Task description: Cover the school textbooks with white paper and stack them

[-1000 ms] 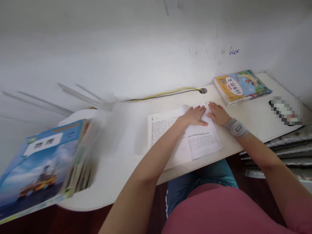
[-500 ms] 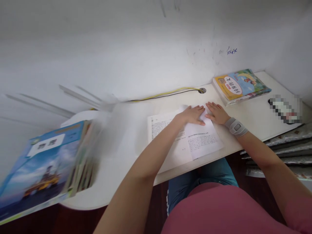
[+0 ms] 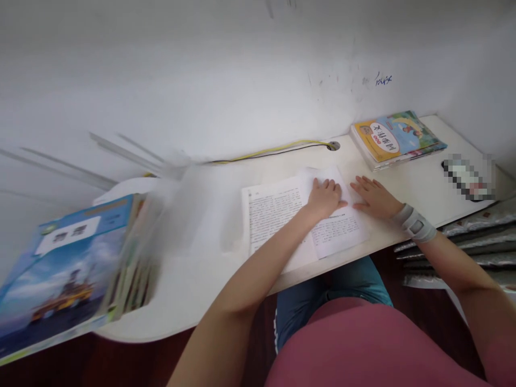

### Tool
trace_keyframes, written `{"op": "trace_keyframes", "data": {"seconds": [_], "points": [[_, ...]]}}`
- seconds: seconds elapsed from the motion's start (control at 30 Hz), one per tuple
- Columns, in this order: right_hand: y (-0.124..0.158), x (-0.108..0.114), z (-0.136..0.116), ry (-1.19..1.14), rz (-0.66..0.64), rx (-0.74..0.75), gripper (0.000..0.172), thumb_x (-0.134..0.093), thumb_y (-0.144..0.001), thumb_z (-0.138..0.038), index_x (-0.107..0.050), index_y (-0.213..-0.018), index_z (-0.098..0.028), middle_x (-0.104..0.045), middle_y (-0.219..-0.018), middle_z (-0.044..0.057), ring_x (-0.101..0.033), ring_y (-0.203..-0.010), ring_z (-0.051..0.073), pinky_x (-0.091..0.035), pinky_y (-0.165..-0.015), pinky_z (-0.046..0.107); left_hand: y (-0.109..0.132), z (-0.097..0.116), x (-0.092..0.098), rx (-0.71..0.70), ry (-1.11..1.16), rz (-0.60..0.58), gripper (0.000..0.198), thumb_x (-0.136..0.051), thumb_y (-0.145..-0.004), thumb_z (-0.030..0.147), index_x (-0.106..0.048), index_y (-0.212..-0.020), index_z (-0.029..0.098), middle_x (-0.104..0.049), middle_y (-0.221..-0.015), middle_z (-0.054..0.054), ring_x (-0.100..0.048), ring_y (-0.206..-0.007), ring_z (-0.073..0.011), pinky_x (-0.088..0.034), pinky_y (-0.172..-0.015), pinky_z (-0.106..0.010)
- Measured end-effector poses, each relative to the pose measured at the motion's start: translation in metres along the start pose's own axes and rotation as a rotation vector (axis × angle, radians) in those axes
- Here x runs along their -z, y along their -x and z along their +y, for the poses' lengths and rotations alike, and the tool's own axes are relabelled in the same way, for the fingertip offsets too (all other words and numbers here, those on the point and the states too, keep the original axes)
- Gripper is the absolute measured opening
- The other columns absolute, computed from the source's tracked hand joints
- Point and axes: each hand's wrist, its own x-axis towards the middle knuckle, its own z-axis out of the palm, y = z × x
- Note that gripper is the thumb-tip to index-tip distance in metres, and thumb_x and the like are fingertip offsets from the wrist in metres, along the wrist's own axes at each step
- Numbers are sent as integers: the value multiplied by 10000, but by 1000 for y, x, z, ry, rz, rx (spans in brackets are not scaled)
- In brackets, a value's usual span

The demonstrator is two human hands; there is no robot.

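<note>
A white printed sheet (image 3: 278, 215) lies on the white desk (image 3: 193, 290), with a folded part (image 3: 341, 231) of paper on its right side. My left hand (image 3: 324, 198) presses flat on the folded paper near its top, fingers stretched out. My right hand (image 3: 374, 196) rests flat on the paper's right edge, fingers spread, about a hand's width from the left one. A grey band (image 3: 413, 223) wraps my right wrist. Neither hand holds anything.
A blurred stack of books (image 3: 72, 269) with a blue cover sits at the desk's left. A small stack of colourful books (image 3: 397, 138) lies at the back right, beside a dark pixelated object (image 3: 467, 174). A yellow and black cable (image 3: 274, 153) runs along the wall into a desk hole (image 3: 333, 145).
Both hands slid towards me down the folded paper and moved slightly apart. The view shifted a little.
</note>
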Motion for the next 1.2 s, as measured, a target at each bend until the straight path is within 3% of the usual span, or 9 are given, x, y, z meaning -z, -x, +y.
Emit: {"op": "trace_keyframes", "data": {"seconds": [0.13,0.23,0.33,0.4,0.47,0.6,0.8,0.97,1.2], "points": [[14,-9,3,-114,93,-79,671,-452,-880,-364,-254,-1465,-104,-324,-1495,205,-294,-1386,320,-322,-1079,516,3,10,-6,31,46,-83,934,-262,-853,692,-163,-1477,3,-100,-1536,-279,-122,-1420,-412,-125,-1090,-627],[19,-13,9,-233,214,-88,643,-360,-855,-172,-218,-1480,-128,-381,-1472,152,-338,-1372,237,-345,-1092,470,1,8,-7,29,61,-84,1015,-308,-794,755,-121,-1494,44,-97,-1543,-264,-116,-1417,-426,-118,-1082,-642],[28,-9,6,-251,347,-149,643,-305,-856,-117,-204,-1489,-148,-388,-1467,138,-363,-1357,211,-363,-1086,452,1,7,-7,33,75,-81,1001,-307,-791,757,-110,-1503,82,-114,-1550,-239,-120,-1419,-419,-116,-1086,-638],[36,-5,-4,-169,326,-140,569,-322,-908,-194,-271,-1474,-188,-354,-1490,138,-326,-1378,242,-350,-1084,474,3,7,-7,31,79,-79,999,-296,-793,759,-112,-1503,80,-112,-1552,-234,-114,-1421,-414,-114,-1091,-632],[43,-3,-19,-48,215,-73,518,-390,-932,-362,-363,-1436,-243,-326,-1508,141,-279,-1396,303,-327,-1072,527,4,8,-7,33,74,-79,1001,-272,-803,755,-117,-1496,49,-93,-1550,-243,-105,-1425,-407,-110,-1099,-620],[49,-11,-43,127,93,-26,668,-449,-861,-602,-423,-1401,-209,-353,-1476,216,-325,-1358,380,-313,-1044,566,5,9,-5,46,62,-96,993,-238,-826,733,-117,-1483,-2,-60,-1546,-256,-80,-1432,-393,-103,-1111,-600],[52,-18,-37,147,135,-73,706,-295,-921,-577,-413,-1389,-62,-396,-1443,237,-357,-1350,335,-277,-1086,523,4,8,-6,48,53,-103,1000,-250,-822,735,-111,-1484,-2,-60,-1546,-255,-64,-1438,-377,-107,-1112,-596],[63,-17,-37,117,127,-106,730,-337,-891,-617,-364,-1432,-127,-324,-1488,228,-312,-1372,351,-286,-1080,519,2,9,-8,52,66,-75,969,-246,-827,733,-118,-1494,43,-78,-1551,-238,-79,-1436,-379,-106,-1112,-595],[67,-28,-37,10,138,-119,825,-337,-880,-642,-298,-1443,-41,-323,-1480,254,-265,-1396,332,-254,-1112,493,-4,16,-7,68,56,-60,995,-299,-828,721,-104,-1484,-1,-71,-1553,-242,-72,-1436,-377,-128,-1118,-574]]}}
